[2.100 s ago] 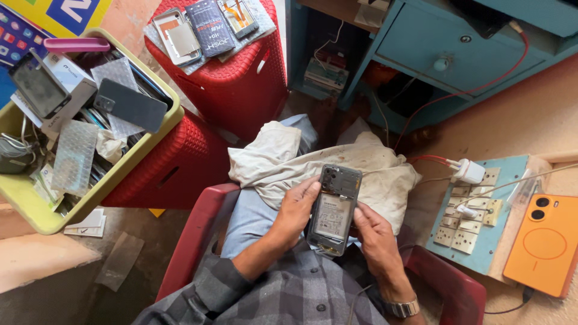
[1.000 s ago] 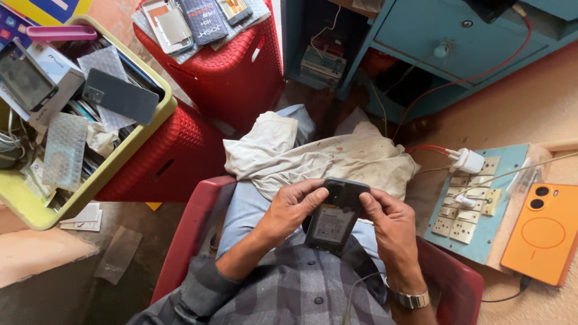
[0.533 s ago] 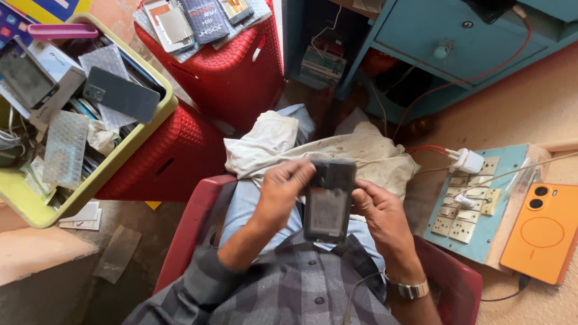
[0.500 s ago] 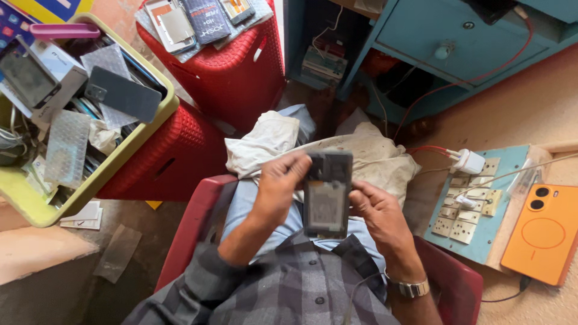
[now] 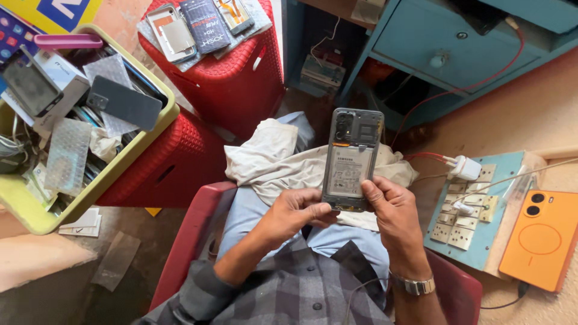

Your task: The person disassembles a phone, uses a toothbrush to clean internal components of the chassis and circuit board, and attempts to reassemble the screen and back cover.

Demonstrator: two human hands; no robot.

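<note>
Now upright, the phone [image 5: 351, 157] stands with its back cover off and battery facing the camera; half a second ago it sat lower and closer in between the hands, and a second ago it lay tilted across the lap. Holding it raised and flat-on suggests the open back is being looked over.

Largest to smallest: red chair [image 5: 198, 229] under the person; two red baskets [image 5: 235, 84] ahead and to the left; yellow bin [image 5: 36, 210] of parts at far left; blue cabinet [image 5: 433, 42] ahead and to the right; cloth [image 5: 271, 162] on the lap; socket board [image 5: 469, 210] and orange phone [image 5: 539, 238] at right.

Left hand [image 5: 295, 213] pinches the phone's lower left corner; right hand [image 5: 391, 210] clasps its lower right edge. Open room lies only above the lap, since the baskets and socket board crowd both sides.
</note>
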